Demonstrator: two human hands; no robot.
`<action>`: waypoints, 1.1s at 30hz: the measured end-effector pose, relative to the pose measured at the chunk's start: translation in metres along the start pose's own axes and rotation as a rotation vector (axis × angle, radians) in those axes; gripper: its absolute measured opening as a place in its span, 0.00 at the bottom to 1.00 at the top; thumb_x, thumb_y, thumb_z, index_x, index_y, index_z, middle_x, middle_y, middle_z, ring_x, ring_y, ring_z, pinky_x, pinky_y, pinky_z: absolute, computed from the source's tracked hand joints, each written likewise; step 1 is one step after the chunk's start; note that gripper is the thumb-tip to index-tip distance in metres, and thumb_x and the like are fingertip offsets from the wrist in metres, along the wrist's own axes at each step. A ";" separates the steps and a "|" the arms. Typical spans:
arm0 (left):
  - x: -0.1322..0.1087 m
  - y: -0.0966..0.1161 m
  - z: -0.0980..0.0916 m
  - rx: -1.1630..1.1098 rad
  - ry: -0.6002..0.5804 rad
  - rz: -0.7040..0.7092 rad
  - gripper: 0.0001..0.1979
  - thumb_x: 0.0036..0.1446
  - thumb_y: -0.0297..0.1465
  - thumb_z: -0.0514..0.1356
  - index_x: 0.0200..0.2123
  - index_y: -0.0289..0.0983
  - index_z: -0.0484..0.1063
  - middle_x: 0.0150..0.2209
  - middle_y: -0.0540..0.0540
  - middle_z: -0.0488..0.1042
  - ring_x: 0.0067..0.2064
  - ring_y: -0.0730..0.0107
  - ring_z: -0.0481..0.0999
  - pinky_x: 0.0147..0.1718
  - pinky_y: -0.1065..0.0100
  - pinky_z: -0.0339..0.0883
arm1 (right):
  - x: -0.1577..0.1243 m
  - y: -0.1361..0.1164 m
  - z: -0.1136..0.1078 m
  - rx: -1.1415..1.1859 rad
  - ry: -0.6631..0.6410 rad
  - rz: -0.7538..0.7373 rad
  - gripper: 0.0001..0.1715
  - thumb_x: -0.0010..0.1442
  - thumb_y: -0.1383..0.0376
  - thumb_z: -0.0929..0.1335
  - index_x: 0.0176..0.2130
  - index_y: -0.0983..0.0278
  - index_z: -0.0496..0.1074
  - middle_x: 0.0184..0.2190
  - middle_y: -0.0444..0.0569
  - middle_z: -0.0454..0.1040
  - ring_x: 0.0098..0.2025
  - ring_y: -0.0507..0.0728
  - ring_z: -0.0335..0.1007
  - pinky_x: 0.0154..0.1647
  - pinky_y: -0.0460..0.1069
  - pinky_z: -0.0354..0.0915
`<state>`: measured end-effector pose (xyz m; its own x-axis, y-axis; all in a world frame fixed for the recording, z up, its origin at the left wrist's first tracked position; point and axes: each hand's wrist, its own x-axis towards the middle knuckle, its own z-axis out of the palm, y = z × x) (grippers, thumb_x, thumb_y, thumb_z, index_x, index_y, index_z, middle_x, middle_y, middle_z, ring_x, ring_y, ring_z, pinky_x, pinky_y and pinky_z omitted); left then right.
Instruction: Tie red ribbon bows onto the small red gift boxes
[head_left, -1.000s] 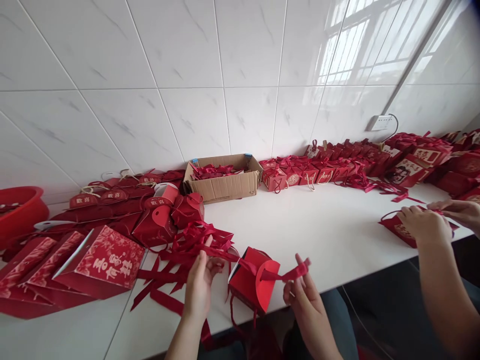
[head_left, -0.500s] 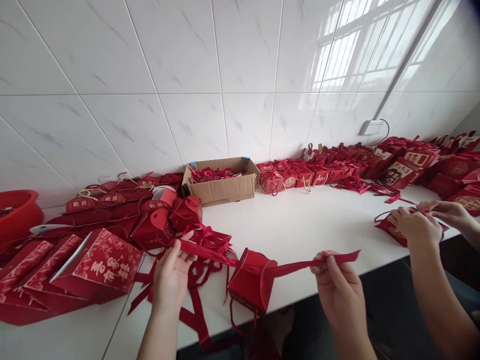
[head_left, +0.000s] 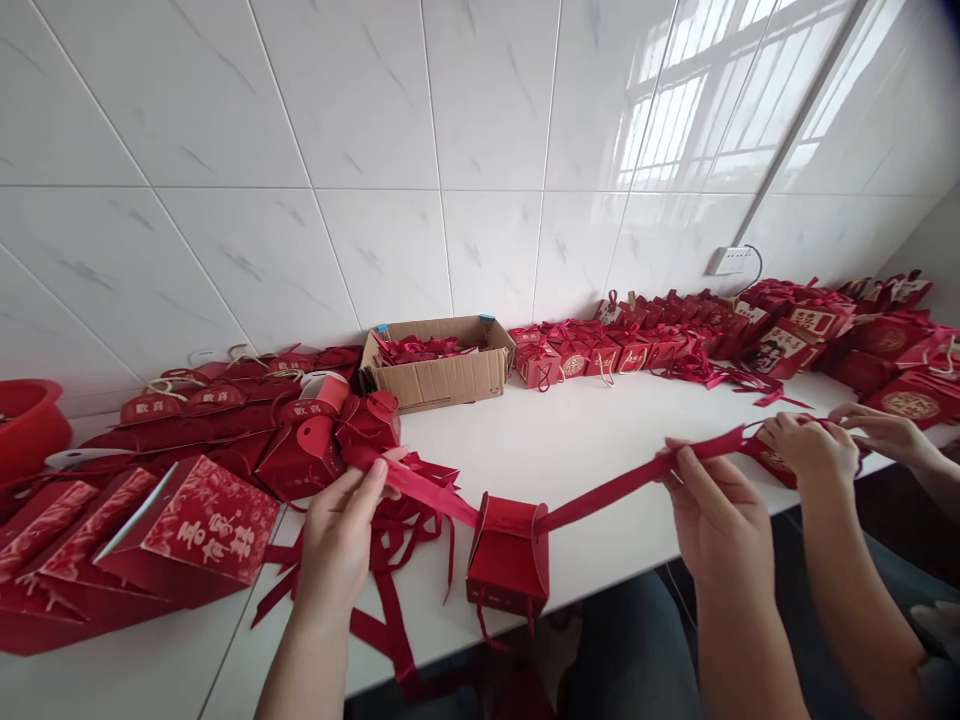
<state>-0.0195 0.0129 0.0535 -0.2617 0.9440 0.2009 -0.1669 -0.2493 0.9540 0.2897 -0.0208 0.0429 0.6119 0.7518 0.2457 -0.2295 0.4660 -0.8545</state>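
Note:
A small red gift box (head_left: 508, 560) with a cord handle stands near the table's front edge. A red ribbon (head_left: 611, 489) passes through its top and stretches out to both sides. My left hand (head_left: 346, 515) pinches the ribbon's left end, with the fingers closed on it. On the other side, my right hand (head_left: 712, 505) grips the right end between thumb and fingers, a short tail sticking out past it. Behind my left hand lies a heap of loose red ribbons (head_left: 390, 590), some hanging over the edge.
Folded red boxes (head_left: 217, 535) and a red basin (head_left: 30, 430) are at left. A cardboard carton (head_left: 442, 380) of ribbons stands by the wall. Rows of red boxes (head_left: 600, 355) line the back right. At right, a co-worker's hands (head_left: 810, 450) handle another red box.
My right hand has risen and moved right, drawing the ribbon's right side longer. The box has turned slightly and shifted. My left hand has moved little.

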 end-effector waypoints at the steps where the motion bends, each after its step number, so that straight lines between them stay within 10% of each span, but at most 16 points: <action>1: 0.000 0.006 0.006 0.031 -0.015 0.050 0.16 0.49 0.38 0.66 0.41 0.38 0.78 0.39 0.46 0.79 0.44 0.62 0.75 0.43 0.68 0.69 | 0.002 -0.003 0.006 -0.031 -0.044 -0.014 0.07 0.50 0.62 0.74 0.31 0.63 0.78 0.30 0.48 0.77 0.33 0.54 0.72 0.33 0.48 0.68; 13: -0.001 0.049 0.080 0.233 -0.290 0.328 0.07 0.52 0.35 0.64 0.26 0.38 0.78 0.27 0.48 0.78 0.31 0.67 0.76 0.32 0.70 0.70 | 0.006 -0.038 0.082 -0.152 -0.589 -0.073 0.08 0.55 0.59 0.71 0.32 0.61 0.78 0.27 0.45 0.76 0.31 0.54 0.71 0.33 0.49 0.67; 33: 0.000 0.054 0.091 -0.126 -0.234 0.189 0.06 0.44 0.33 0.69 0.28 0.39 0.79 0.25 0.51 0.77 0.31 0.72 0.75 0.34 0.70 0.70 | 0.003 -0.038 0.078 -0.182 -0.637 -0.091 0.09 0.55 0.58 0.71 0.34 0.59 0.79 0.29 0.45 0.76 0.34 0.55 0.71 0.34 0.50 0.67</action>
<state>0.0584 0.0189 0.1252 -0.0765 0.8991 0.4311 -0.2566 -0.4355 0.8628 0.2408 0.0000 0.1115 0.0434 0.8679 0.4949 -0.0330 0.4963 -0.8675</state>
